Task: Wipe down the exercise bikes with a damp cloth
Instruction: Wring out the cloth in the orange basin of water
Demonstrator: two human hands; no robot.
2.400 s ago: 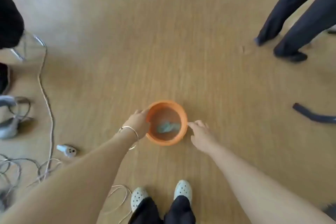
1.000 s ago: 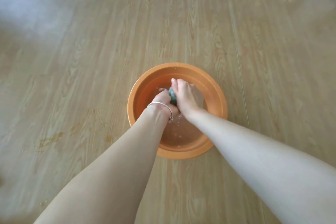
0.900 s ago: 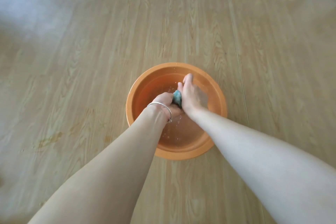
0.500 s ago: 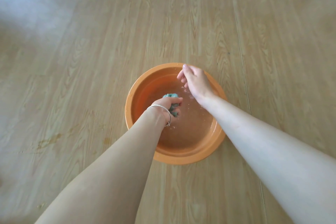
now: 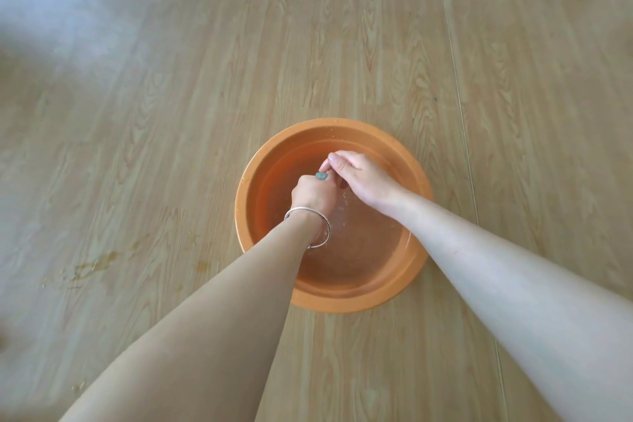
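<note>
Bringing my right hand (image 5: 359, 178) back against the left hand (image 5: 313, 193), whose grip squeezes the cloth (image 5: 321, 176) over the basin (image 5: 394, 291), I resume wringing (right grip's hold: cannot tell).

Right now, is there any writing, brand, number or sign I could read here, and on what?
None: no text is readable. The orange basin is plain, the bracelet shows no marking, the cloth in the left hand shows no label, and the wooden floor has only grain and stains.
</note>
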